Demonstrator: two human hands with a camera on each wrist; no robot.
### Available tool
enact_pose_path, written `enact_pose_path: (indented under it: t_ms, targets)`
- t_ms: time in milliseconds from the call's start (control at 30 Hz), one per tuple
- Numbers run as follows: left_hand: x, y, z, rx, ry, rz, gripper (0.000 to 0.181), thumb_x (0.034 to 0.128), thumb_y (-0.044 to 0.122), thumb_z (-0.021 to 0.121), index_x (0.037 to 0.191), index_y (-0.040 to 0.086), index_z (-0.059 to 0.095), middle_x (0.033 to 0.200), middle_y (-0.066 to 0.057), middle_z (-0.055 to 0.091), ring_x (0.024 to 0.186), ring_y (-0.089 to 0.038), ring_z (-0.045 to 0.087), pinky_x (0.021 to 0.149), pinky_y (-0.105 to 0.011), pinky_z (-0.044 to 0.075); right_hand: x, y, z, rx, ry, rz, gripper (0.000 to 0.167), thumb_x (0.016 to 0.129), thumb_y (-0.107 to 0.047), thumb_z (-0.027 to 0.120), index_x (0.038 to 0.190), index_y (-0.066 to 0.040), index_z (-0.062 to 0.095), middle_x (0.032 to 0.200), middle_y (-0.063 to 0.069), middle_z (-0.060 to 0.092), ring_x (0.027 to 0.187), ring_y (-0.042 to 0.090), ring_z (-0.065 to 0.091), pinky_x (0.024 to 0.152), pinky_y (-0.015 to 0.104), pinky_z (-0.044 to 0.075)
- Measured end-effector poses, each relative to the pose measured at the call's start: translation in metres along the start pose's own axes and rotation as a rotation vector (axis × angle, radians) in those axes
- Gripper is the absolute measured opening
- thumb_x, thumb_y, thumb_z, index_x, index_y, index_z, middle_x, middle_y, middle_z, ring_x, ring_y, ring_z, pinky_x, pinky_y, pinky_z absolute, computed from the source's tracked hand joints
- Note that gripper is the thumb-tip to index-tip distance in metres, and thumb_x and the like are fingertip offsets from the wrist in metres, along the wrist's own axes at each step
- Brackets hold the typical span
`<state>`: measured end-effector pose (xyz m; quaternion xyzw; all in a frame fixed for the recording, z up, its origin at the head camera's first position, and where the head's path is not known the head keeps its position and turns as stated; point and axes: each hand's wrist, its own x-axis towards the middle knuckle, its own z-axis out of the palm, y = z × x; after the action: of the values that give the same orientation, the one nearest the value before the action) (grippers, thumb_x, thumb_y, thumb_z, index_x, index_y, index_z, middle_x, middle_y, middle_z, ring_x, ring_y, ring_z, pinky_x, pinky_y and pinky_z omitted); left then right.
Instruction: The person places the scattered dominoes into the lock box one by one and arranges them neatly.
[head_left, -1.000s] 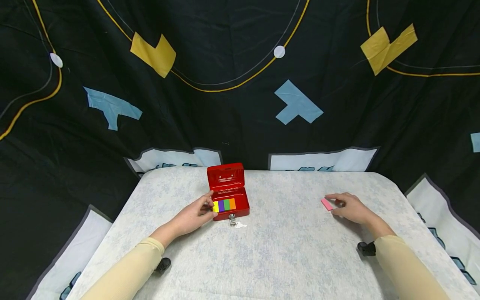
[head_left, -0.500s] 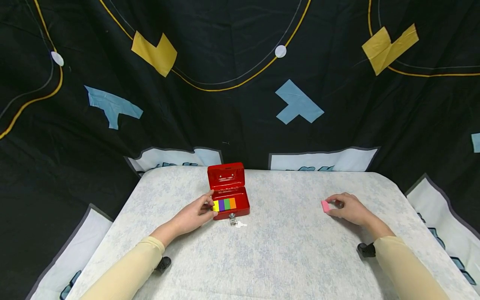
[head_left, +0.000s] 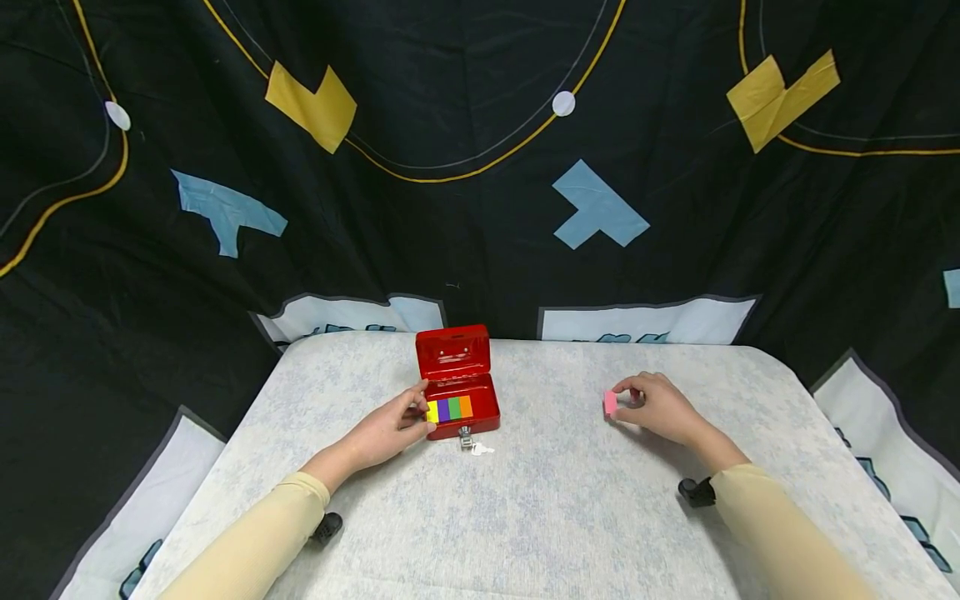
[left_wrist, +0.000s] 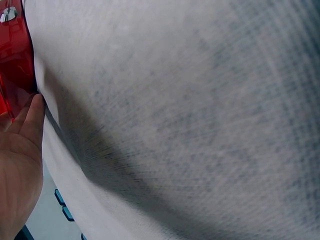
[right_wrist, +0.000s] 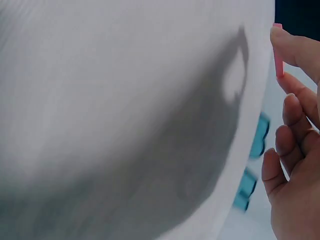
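A small flat pink block (head_left: 611, 404) is pinched between the thumb and fingertips of my right hand (head_left: 660, 408), over the right half of the table. In the right wrist view the pink block (right_wrist: 278, 52) appears edge-on as a thin slab, raised off the cloth. My left hand (head_left: 386, 429) holds the left end of a red cash box (head_left: 480, 427), thumb near the front corner and fingers farther back. The box's lid (head_left: 452, 353) stands up. Inside, yellow, purple, green and orange blocks (head_left: 454, 407) lie side by side. Left-hand fingers touch the red box (left_wrist: 17, 50) in the left wrist view.
A silver latch (head_left: 466, 438) hangs at the box front, with small pale keys (head_left: 482, 449) beside it. Pale patterned cloth covers the table (head_left: 525, 517). Behind it hangs a black curtain (head_left: 465, 242) with yellow and blue patches.
My right hand has taken hold of the pink block, lifted it off the cloth and moved left with it. The left hand and the box have not moved.
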<state>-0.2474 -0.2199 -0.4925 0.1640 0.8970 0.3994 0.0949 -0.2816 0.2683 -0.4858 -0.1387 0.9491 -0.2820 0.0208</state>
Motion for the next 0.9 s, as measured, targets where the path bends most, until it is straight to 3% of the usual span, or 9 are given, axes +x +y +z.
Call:
enact_pose_path:
  t_ms: [467,900]
  targets:
    - [-0.001,0.002,-0.001,0.003,0.001,-0.008,0.033,0.0984,0.035,0.070,0.115,0.013,0.053,0.168,-0.002,0.024,0.126,-0.024,0.060,0.105,-0.040,0.050,0.040,-0.085,0.033,0.048,-0.005,-0.179,0.038,0.086,-0.028,0.081,0.120,-0.018,0.070,0.088,-0.001,0.054,0.089,0.019,0.044,0.070,0.035,0.040]
    - [-0.001,0.002,0.000,0.001,0.001,-0.015,0.033,0.0982,0.036,0.071,0.115,0.014,0.052,0.169,0.000,0.023,0.126,-0.023,0.060,0.104,-0.039,0.051,0.068,-0.141,0.070,0.057,-0.018,-0.178,0.038,0.084,-0.032,0.083,0.119,-0.022,0.073,0.086,-0.001,0.056,0.090,0.018,0.048,0.067,0.034,0.043]
